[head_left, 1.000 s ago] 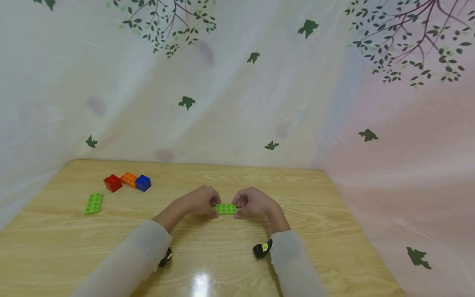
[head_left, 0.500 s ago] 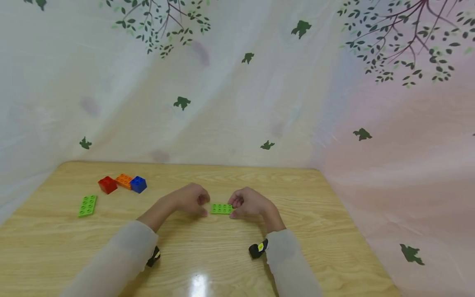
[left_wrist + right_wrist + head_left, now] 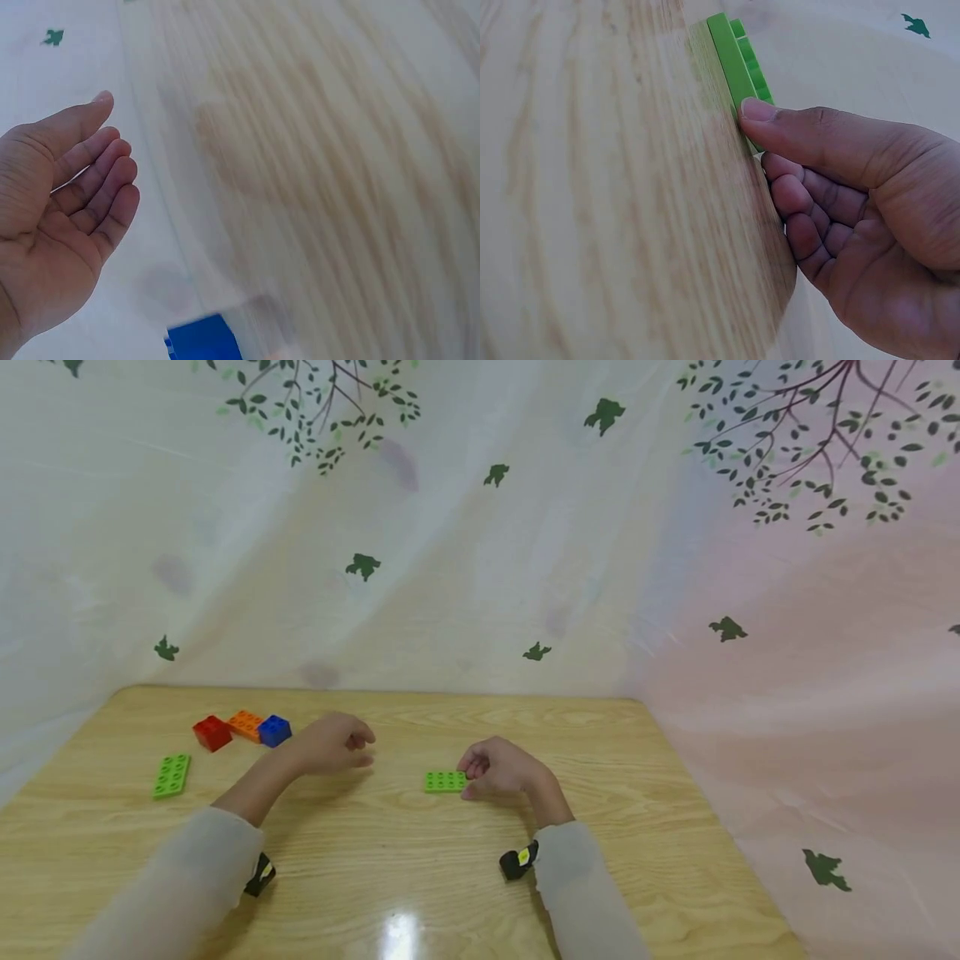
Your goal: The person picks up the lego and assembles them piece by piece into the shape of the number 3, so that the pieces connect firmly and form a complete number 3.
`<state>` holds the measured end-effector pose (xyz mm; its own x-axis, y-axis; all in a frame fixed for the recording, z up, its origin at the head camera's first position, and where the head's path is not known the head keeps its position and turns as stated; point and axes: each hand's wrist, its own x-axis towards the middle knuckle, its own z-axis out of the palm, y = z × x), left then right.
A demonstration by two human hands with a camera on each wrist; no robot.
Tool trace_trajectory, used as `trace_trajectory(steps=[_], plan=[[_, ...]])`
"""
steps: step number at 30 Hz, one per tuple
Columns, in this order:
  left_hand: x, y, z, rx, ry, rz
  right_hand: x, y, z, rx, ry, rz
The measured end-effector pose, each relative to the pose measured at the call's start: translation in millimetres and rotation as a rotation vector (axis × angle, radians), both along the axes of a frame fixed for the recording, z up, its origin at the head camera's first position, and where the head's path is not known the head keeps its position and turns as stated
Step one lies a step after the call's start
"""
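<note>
On the middle of the table lies a flat green building brick (image 3: 444, 782), studs up. My right hand (image 3: 506, 768) pinches its right end between thumb and fingers; in the right wrist view the thumb (image 3: 817, 139) presses along the side of the brick (image 3: 739, 64). Off to the left, my left hand (image 3: 330, 745) is above the table with relaxed fingers and nothing in them. Closest to it is a blue brick (image 3: 274, 731), part of which also shows as a blue block (image 3: 204, 339) at the bottom of the left wrist view.
An orange brick (image 3: 246, 725) lies beside the blue one, with a red brick (image 3: 212, 733) to its left. Nearer on the left is a second flat green brick (image 3: 172, 776). Behind the wooden table (image 3: 420, 877) hangs a pale leaf-printed cloth (image 3: 450, 610).
My left hand has let go of the green brick's left end and moved left towards the blue brick. The right hand keeps its hold. The head view has shifted slightly.
</note>
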<state>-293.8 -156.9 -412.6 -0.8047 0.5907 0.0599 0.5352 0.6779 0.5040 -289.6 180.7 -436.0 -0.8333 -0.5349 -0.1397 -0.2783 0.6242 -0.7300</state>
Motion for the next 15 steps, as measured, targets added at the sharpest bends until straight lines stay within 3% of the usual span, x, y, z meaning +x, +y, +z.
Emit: trace_trajectory(steps=[8,15], plan=[[3.5,-34.3,6.7,0.016,0.057,0.091,2.7,0.0,3.3,-0.004,-0.022,-0.009],[7.9,-61.2,13.0,0.050,0.111,0.133,2.7,0.2,0.5,-0.009,-0.020,-0.012]])
